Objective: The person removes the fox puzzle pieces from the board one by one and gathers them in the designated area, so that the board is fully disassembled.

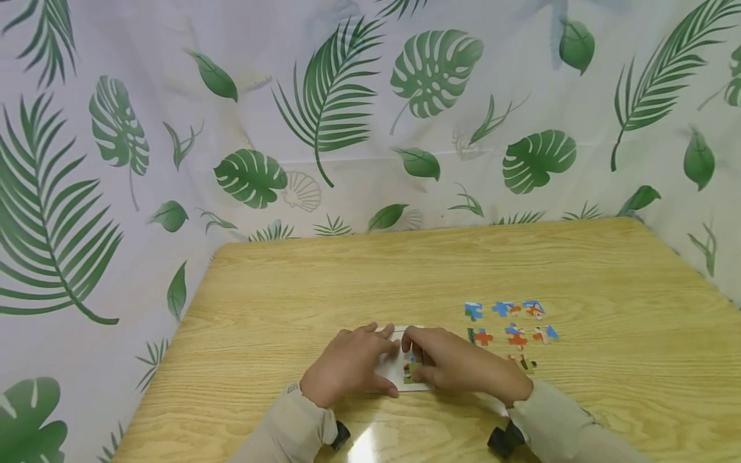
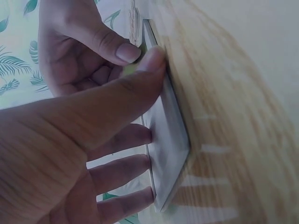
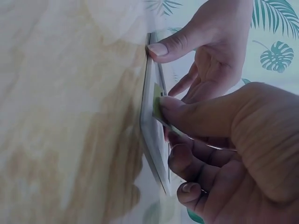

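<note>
A flat white puzzle tray (image 1: 391,368) with a raised rim lies on the table between both hands. My left hand (image 1: 352,361) rests on its left part, fingers spread and the thumb at the near rim. The right hand (image 1: 454,360) bends over the tray's right part. Its thumb and curled fingers pinch a greenish puzzle piece (image 3: 157,106) at the tray's surface. A colourful printed patch (image 1: 409,373) shows beside those fingers in the head view; my right hand covers the rest, so I cannot tell how many pieces lie there.
Right of the tray, several loose jigsaw pieces (image 1: 516,335) with blue, red and green print lie in rough rows, close to the right forearm. The wooden table (image 1: 324,276) reaches back to a leaf-patterned cloth (image 1: 359,167).
</note>
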Demonstrator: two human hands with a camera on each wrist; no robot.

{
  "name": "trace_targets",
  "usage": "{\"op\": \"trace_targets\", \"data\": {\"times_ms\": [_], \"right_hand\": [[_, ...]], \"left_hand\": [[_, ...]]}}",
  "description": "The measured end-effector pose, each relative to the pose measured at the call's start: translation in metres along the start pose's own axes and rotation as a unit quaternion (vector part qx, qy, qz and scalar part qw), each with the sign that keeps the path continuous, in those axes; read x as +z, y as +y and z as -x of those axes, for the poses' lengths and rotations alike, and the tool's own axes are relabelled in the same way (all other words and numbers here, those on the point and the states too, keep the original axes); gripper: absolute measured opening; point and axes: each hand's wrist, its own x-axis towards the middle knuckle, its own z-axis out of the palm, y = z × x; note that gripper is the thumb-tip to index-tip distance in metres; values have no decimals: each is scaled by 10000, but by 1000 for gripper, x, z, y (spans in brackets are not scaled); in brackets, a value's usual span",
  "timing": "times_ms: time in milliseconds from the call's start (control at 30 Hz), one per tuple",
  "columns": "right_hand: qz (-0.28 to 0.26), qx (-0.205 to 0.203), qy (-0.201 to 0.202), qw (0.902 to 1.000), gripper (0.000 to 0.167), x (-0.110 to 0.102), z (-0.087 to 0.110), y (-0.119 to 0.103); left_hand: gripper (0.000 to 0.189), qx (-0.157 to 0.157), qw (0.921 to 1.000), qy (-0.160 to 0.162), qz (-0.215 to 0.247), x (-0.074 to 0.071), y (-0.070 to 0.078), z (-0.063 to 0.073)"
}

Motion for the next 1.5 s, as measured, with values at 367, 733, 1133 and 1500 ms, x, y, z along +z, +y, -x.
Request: {"op": "trace_targets", "data": {"times_ms": [367,733,1133,1500], "right_hand": [[-454,-481,199,9976,9,-8,14,6],[-640,-561,969,9916,11,-38,64,39],[-463,-1,1411,9889,11,-77,122,76],[-557,91,1210,9910,16,-92,144,103]], "left_hand": [[72,-48,10000,-12,7,0,2,-1],[75,-96,9999,-54,-71,1,1,-1],[76,-20,10000,-26,-92,2,0,-1],[76,24,10000,-9,-96,0,2,-1]]}}
